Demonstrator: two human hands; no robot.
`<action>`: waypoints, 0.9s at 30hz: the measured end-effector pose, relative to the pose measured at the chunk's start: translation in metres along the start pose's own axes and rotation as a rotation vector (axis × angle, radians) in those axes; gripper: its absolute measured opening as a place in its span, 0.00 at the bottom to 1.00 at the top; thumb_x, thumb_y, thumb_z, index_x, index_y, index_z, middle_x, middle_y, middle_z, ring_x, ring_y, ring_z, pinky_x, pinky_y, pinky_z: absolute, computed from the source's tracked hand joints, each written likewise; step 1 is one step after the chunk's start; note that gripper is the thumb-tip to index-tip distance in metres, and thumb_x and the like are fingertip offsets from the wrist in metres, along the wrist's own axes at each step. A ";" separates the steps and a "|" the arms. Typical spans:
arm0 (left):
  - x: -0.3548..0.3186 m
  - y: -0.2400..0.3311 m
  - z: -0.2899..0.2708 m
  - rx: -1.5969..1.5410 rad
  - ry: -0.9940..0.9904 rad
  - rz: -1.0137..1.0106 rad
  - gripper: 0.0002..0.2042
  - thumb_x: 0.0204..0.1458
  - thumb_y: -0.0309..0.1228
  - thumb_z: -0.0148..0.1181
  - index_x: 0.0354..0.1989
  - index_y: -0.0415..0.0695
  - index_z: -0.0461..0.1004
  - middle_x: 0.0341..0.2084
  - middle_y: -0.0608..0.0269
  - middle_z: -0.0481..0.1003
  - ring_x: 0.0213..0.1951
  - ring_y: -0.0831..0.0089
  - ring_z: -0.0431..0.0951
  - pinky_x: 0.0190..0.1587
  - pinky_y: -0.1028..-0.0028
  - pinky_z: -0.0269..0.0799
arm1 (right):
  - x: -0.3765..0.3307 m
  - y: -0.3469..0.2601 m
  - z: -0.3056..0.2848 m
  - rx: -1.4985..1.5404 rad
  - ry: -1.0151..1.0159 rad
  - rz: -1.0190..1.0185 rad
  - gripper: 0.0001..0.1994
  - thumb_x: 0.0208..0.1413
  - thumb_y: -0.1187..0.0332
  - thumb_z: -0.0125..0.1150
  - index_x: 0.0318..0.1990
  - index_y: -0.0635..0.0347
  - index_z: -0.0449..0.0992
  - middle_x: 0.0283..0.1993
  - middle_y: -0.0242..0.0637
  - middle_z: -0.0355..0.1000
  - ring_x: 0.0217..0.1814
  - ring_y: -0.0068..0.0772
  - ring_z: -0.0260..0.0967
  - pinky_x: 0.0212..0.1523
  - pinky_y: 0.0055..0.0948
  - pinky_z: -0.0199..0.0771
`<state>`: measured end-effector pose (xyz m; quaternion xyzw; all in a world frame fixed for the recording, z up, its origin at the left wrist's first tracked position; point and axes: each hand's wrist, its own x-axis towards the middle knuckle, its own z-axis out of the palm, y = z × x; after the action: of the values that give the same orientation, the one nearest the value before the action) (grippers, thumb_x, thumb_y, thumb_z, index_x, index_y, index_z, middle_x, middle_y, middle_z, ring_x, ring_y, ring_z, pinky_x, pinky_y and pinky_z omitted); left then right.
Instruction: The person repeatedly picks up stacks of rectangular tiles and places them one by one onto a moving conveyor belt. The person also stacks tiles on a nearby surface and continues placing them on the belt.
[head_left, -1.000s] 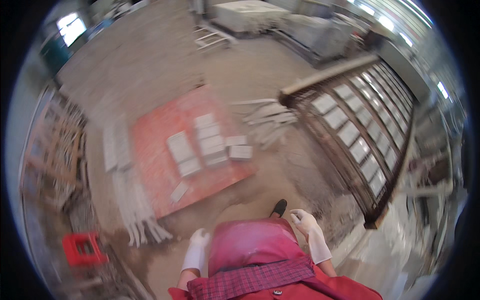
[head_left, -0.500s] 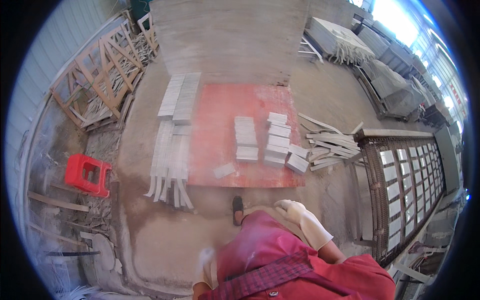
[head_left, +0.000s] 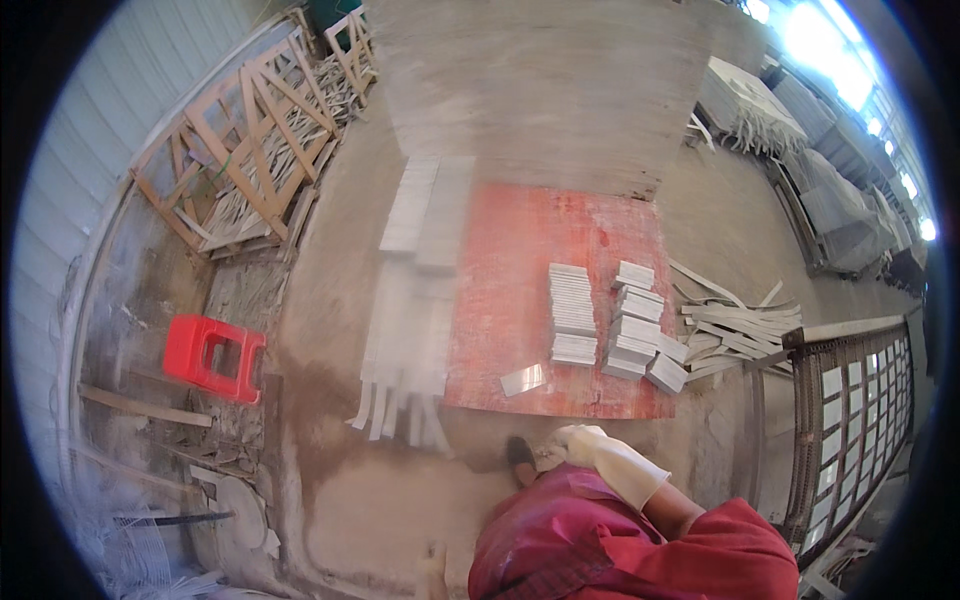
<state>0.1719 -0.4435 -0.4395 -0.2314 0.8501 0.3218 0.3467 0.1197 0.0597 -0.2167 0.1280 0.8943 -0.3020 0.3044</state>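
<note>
My right hand (head_left: 585, 445), in an off-white glove, hangs in front of my dark pink apron (head_left: 560, 525). Its fingers curl loosely together, with nothing seen in them. My left hand (head_left: 436, 572) is a pale smear at the lower edge, left of the apron; its fingers cannot be made out. Ahead of my shoe (head_left: 520, 458) lies a red board (head_left: 510, 300). On it stand a left stack of light grey tiles (head_left: 573, 315) and a right stack (head_left: 635, 322), with a loose tile (head_left: 667, 372) leaning beside it. A single tile (head_left: 523, 380) lies flat near the board's front edge.
Long pale strips (head_left: 405, 320) lie along the board's left side. Loose strips (head_left: 745, 325) are heaped to its right, near a metal rack (head_left: 800, 450) of pale tiles. A red plastic stool (head_left: 215, 358) and wooden frames (head_left: 245, 150) stand left. A large slab (head_left: 540, 90) rises behind.
The whole view has swung, so the board, stacks and stool sit farther right and lower. My right hand remains in front of the apron; my left shows less and is more blurred.
</note>
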 end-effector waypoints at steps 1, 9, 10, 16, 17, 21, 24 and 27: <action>-0.006 -0.005 -0.001 -0.028 0.049 -0.020 0.20 0.54 0.44 0.65 0.51 0.45 0.80 0.32 0.59 0.80 0.34 0.69 0.79 0.37 0.67 0.75 | 0.011 -0.012 0.000 -0.030 -0.050 0.019 0.19 0.64 0.53 0.53 0.53 0.51 0.81 0.57 0.45 0.78 0.59 0.52 0.75 0.58 0.51 0.75; -0.032 -0.041 -0.029 -0.051 -0.032 -0.021 0.22 0.55 0.44 0.64 0.53 0.43 0.79 0.33 0.58 0.80 0.36 0.67 0.78 0.39 0.67 0.75 | 0.072 -0.065 0.011 -0.191 -0.143 -0.064 0.18 0.65 0.51 0.52 0.54 0.47 0.80 0.57 0.42 0.78 0.59 0.52 0.75 0.57 0.50 0.75; -0.027 -0.043 -0.036 -0.047 -0.041 -0.038 0.22 0.54 0.44 0.64 0.53 0.43 0.78 0.34 0.58 0.80 0.37 0.66 0.79 0.41 0.67 0.75 | 0.079 -0.072 0.016 -0.213 -0.143 -0.068 0.18 0.65 0.51 0.52 0.54 0.47 0.80 0.57 0.42 0.78 0.59 0.52 0.75 0.57 0.49 0.75; 0.033 -0.071 -0.110 -0.042 -0.054 -0.056 0.26 0.53 0.49 0.65 0.56 0.45 0.77 0.42 0.53 0.81 0.46 0.58 0.80 0.50 0.62 0.75 | 0.117 -0.147 0.038 -0.262 -0.194 0.121 0.21 0.66 0.48 0.50 0.57 0.46 0.79 0.57 0.41 0.78 0.59 0.49 0.76 0.59 0.48 0.76; 0.046 -0.079 -0.127 -0.041 -0.048 -0.068 0.27 0.53 0.50 0.65 0.56 0.46 0.77 0.44 0.52 0.81 0.47 0.57 0.80 0.52 0.61 0.74 | 0.117 -0.165 0.042 -0.235 -0.188 0.101 0.22 0.66 0.47 0.50 0.58 0.46 0.79 0.57 0.42 0.78 0.59 0.49 0.76 0.59 0.49 0.76; 0.095 -0.100 -0.199 -0.206 0.089 -0.043 0.24 0.55 0.44 0.64 0.57 0.45 0.76 0.41 0.56 0.80 0.44 0.59 0.79 0.49 0.62 0.76 | 0.134 -0.249 0.068 -0.293 -0.216 0.049 0.22 0.66 0.47 0.49 0.60 0.45 0.77 0.56 0.42 0.78 0.60 0.51 0.75 0.59 0.49 0.75; 0.107 -0.104 -0.245 -0.427 0.180 -0.044 0.20 0.57 0.35 0.62 0.57 0.44 0.75 0.34 0.62 0.77 0.34 0.67 0.76 0.38 0.65 0.76 | 0.161 -0.302 0.093 -0.305 -0.250 -0.133 0.21 0.65 0.49 0.51 0.59 0.44 0.78 0.55 0.42 0.79 0.58 0.51 0.76 0.57 0.49 0.76; 0.111 -0.105 -0.285 -0.564 0.153 -0.124 0.19 0.57 0.34 0.63 0.56 0.45 0.75 0.33 0.63 0.77 0.28 0.73 0.74 0.27 0.69 0.73 | 0.195 -0.344 0.109 -0.267 -0.206 -0.204 0.20 0.64 0.50 0.53 0.58 0.44 0.78 0.55 0.42 0.79 0.57 0.50 0.77 0.56 0.49 0.76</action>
<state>0.0389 -0.7362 -0.4042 -0.3937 0.7350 0.5052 0.2225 -0.1237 -0.2686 -0.2473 -0.0363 0.8989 -0.2213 0.3764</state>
